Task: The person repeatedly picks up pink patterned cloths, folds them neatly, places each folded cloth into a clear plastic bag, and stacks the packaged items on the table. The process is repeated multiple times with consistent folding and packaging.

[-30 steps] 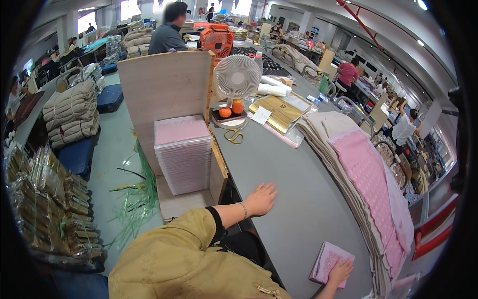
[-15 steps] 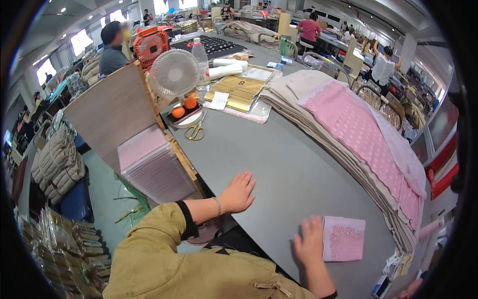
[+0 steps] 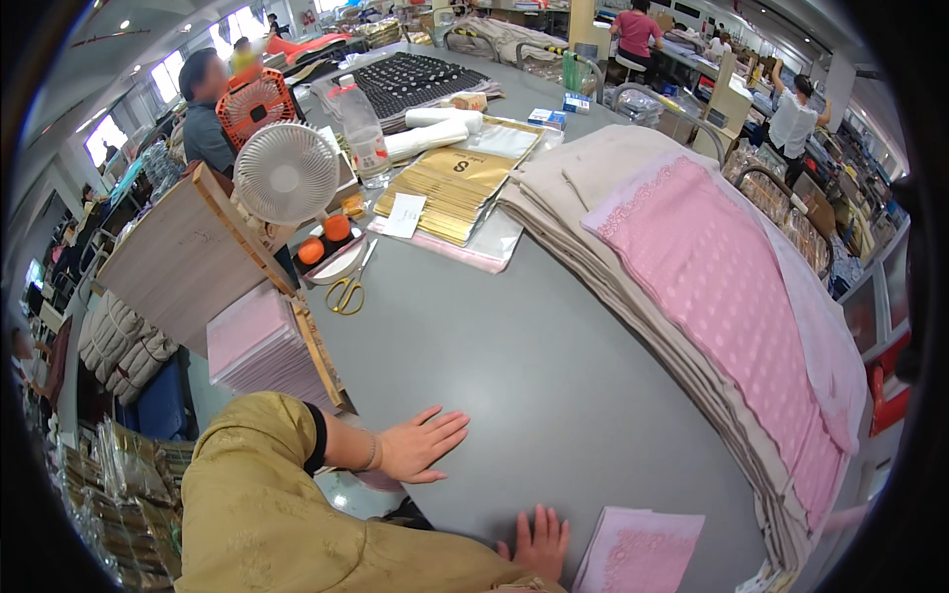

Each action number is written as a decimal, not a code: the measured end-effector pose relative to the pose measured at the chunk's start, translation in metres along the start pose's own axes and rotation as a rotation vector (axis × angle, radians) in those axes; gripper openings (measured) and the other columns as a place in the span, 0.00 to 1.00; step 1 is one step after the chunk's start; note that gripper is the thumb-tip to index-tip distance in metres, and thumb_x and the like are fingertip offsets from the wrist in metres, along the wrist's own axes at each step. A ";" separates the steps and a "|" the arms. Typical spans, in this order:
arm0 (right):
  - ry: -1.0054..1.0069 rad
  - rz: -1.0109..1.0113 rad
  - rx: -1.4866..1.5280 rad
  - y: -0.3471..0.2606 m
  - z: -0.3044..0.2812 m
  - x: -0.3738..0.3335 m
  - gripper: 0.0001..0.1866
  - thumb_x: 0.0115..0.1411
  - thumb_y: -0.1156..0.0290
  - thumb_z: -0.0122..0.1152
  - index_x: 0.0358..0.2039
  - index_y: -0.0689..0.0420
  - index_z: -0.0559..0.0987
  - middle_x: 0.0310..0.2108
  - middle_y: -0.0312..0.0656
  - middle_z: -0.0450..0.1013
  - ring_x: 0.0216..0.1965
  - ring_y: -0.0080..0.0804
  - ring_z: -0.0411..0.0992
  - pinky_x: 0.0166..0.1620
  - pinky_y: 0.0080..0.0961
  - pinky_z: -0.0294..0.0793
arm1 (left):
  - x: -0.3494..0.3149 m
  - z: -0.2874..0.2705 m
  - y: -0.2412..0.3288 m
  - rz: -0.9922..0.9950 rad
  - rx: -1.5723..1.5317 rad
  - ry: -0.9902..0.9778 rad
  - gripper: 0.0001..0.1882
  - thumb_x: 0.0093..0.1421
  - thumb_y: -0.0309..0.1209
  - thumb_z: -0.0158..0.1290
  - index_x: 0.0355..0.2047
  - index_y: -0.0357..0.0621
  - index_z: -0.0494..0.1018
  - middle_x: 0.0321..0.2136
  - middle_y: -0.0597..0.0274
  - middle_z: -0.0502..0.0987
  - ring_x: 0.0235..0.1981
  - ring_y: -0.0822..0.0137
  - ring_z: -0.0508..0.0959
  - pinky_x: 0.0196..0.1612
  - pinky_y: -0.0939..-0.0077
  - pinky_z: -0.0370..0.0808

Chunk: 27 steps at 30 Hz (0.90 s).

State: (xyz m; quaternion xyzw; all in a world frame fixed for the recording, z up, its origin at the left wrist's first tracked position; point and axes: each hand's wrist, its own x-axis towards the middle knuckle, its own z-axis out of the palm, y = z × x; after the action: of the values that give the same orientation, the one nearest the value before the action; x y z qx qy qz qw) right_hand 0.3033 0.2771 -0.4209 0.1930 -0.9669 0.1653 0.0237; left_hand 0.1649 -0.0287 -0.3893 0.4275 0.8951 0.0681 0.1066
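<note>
My left hand rests near the left edge of the grey table, palm down with its fingers stretched out. It holds nothing. Closer to me, my right hand lies with spread fingers on the table, also without anything in it. Just right of that hand, apart from it, is a folded pink cloth with a floral lace-like pattern; the frame's lower edge cuts it off. Along the table's right side, a long pink patterned fabric lies over a thick stack of beige fabric.
Gold-fronted plastic bags, gold-handled scissors, a white fan and a water bottle stand or lie toward the far left. Packed pink cloths are stacked beside the table by a wooden board. Other people work farther back.
The view has shifted. My right hand has moved left, away from the folded pink cloth, which now sits lower in view. My left hand still lies flat on the table.
</note>
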 end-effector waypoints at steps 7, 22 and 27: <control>-0.104 0.086 0.050 -0.004 -0.011 0.000 0.33 0.45 0.55 0.65 0.52 0.56 0.73 0.58 0.53 0.60 0.61 0.52 0.56 0.62 0.57 0.52 | 0.000 -0.003 0.000 -0.033 -0.013 -0.075 0.42 0.62 0.53 0.42 0.64 0.30 0.50 0.67 0.42 0.47 0.69 0.50 0.47 0.68 0.49 0.42; -0.116 0.139 0.235 -0.002 -0.012 0.002 0.33 0.57 0.54 0.57 0.61 0.52 0.65 0.64 0.50 0.57 0.65 0.49 0.52 0.63 0.57 0.51 | 0.099 -0.068 -0.210 -0.777 -0.057 0.754 0.24 0.55 0.30 0.51 0.52 0.33 0.63 0.52 0.35 0.66 0.55 0.39 0.65 0.59 0.54 0.63; -0.090 0.128 0.111 0.002 -0.003 -0.008 0.32 0.58 0.53 0.56 0.60 0.54 0.66 0.62 0.50 0.59 0.63 0.50 0.57 0.61 0.57 0.55 | 0.136 -0.126 -0.385 -0.996 0.061 0.773 0.24 0.54 0.29 0.52 0.51 0.34 0.64 0.46 0.39 0.68 0.49 0.42 0.69 0.53 0.54 0.69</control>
State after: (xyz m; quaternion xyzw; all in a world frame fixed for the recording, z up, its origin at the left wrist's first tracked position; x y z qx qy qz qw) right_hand 0.3102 0.2830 -0.4197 0.1393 -0.9667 0.2108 -0.0410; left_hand -0.2383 -0.1673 -0.3677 -0.0933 0.9622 0.1342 -0.2177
